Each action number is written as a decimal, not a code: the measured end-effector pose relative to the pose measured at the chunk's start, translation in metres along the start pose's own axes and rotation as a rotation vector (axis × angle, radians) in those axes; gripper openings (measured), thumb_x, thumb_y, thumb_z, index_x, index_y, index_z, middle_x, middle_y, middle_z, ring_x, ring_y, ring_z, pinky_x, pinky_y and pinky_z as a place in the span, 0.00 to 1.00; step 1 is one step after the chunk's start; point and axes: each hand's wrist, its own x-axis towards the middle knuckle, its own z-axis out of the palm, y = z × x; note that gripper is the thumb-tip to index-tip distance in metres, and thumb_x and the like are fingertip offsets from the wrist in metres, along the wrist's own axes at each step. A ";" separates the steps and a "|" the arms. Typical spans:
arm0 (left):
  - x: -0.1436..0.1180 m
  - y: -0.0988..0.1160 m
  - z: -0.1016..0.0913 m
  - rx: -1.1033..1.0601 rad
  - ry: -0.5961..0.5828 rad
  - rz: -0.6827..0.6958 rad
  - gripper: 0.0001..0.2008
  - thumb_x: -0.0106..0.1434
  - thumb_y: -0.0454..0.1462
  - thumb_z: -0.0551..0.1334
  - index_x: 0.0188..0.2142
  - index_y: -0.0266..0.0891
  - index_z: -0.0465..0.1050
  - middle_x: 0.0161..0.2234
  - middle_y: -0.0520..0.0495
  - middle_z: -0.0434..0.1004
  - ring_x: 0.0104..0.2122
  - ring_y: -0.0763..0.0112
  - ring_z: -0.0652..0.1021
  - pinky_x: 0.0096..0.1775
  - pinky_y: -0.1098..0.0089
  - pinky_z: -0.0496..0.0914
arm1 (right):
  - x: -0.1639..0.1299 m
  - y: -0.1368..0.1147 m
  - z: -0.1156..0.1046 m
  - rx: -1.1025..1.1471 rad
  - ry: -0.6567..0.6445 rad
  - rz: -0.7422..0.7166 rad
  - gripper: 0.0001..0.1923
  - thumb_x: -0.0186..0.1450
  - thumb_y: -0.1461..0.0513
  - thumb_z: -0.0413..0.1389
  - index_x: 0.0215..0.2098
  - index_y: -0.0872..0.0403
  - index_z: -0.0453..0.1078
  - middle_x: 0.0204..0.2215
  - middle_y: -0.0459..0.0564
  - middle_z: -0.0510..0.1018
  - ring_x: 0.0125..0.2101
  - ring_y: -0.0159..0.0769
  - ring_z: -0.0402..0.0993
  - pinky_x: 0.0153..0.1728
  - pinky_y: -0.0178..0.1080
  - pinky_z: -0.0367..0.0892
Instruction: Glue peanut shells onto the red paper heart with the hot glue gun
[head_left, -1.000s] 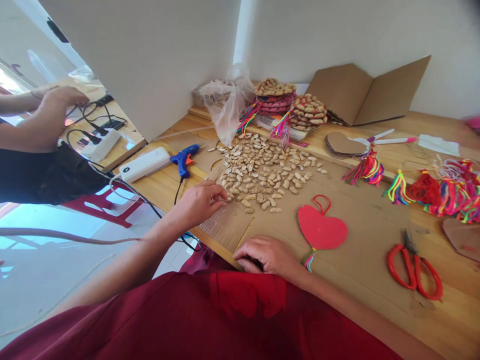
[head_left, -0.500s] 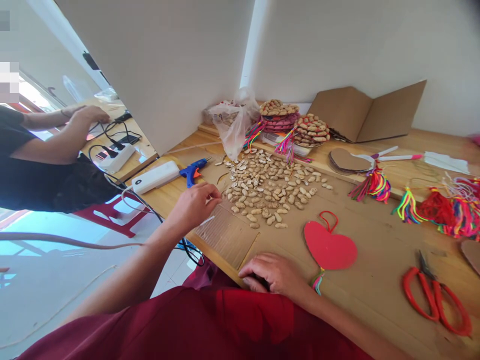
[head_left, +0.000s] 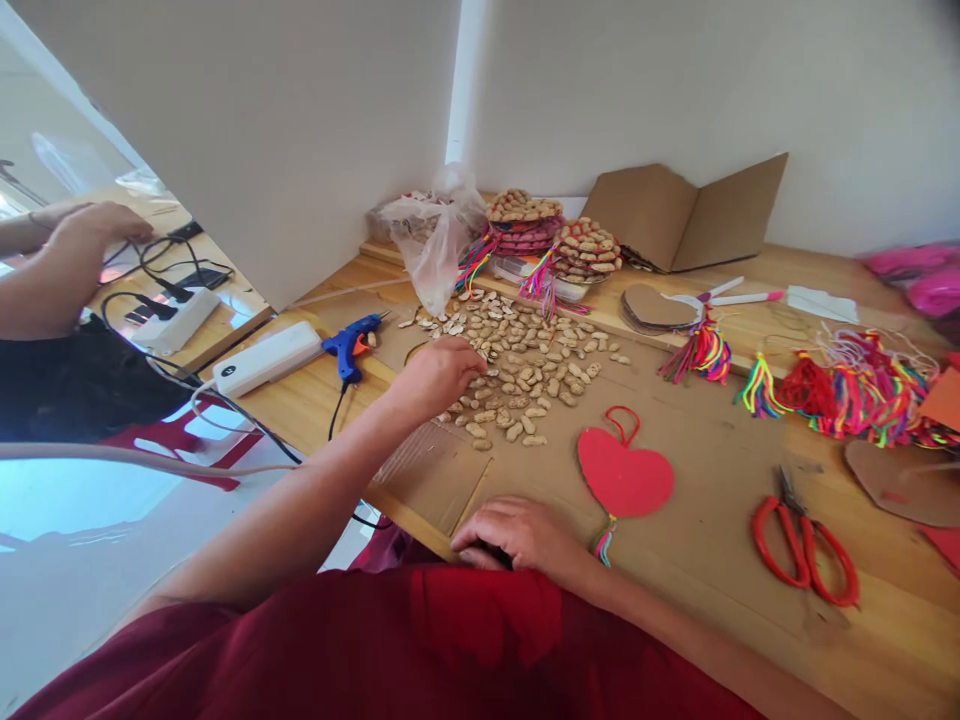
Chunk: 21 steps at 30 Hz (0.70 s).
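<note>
Left hand (head_left: 439,375) on peanut pile (head_left: 517,355), fingers curled, grip unclear; right hand (head_left: 517,532) flat, fingers together, on cardboard sheet (head_left: 675,540).

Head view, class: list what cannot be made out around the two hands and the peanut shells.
- Left hand: fingertips hidden behind its own back over the peanut shells; any grip unseen.
- Right hand: fingers curled under; dark item beneath unidentifiable.
- Pink objects: blurred, cut by right edge.

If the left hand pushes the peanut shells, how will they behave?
The peanut shells lie loose in a flat scatter, so they would probably slide apart, not move together. They look thin and light, likely easy to crush. The left hand rests at the pile's edge.
</note>
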 end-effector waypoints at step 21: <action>0.008 -0.003 0.016 0.044 0.083 0.089 0.14 0.70 0.33 0.55 0.49 0.38 0.79 0.41 0.43 0.80 0.42 0.63 0.78 0.47 0.65 0.73 | 0.002 0.000 0.000 0.026 -0.001 0.016 0.07 0.69 0.64 0.55 0.38 0.53 0.77 0.32 0.47 0.81 0.33 0.32 0.76 0.37 0.33 0.66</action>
